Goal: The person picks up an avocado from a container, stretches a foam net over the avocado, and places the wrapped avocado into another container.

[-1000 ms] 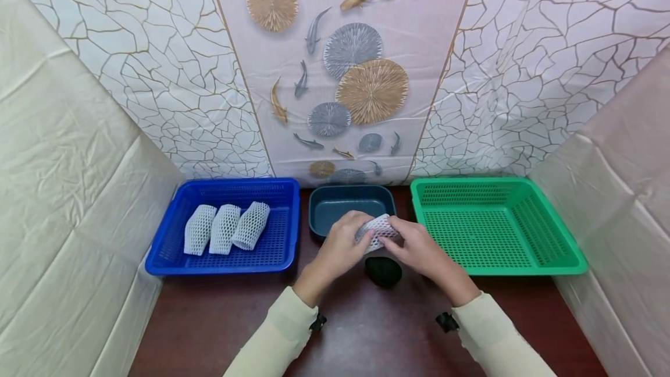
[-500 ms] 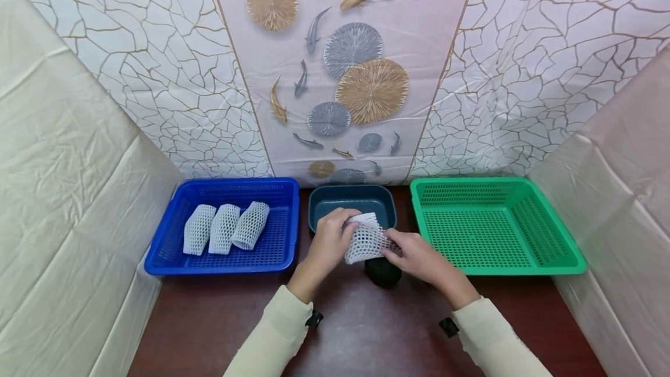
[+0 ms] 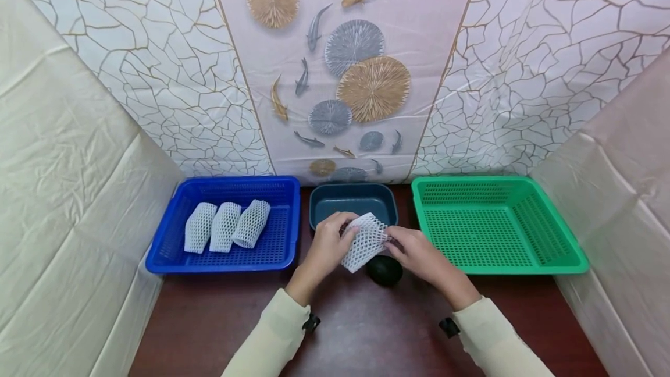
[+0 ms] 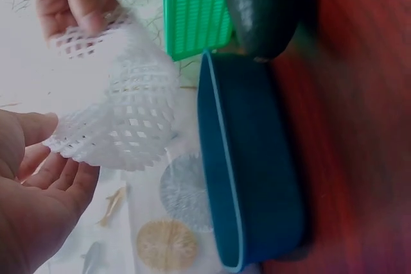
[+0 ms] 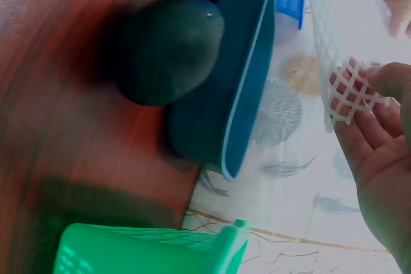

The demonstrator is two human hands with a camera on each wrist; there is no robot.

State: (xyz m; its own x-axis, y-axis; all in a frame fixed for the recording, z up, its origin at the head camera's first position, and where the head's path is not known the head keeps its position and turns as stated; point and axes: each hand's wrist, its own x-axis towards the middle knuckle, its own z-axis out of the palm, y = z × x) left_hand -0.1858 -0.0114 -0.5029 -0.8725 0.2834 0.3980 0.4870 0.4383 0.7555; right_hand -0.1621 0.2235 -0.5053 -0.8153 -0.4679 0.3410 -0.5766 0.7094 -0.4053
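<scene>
A white foam net sleeve (image 3: 364, 243) is stretched between my two hands above the table. My left hand (image 3: 327, 244) pinches its left edge between thumb and fingers. At the opposite edge, my right hand (image 3: 417, 251) pinches the mesh, as the right wrist view also shows. The sleeve (image 4: 141, 107) looks spread and hollow in the left wrist view. Just below the hands, a dark green avocado (image 3: 385, 271) lies on the table, apart from both of them. The avocado (image 5: 170, 49) sits in front of a dark teal dish (image 3: 387, 198).
On the left stands a blue basket (image 3: 220, 267) with three white net-wrapped bundles (image 3: 251, 224) in it. A green basket (image 3: 502, 269) stands on the right. Patterned cloth hangs behind, and pale fabric walls flank the dark red table (image 3: 366, 336).
The sleeve was bunched between my hands a second ago and now hangs spread wider, its lower end further left. More of the avocado shows than half a second ago.
</scene>
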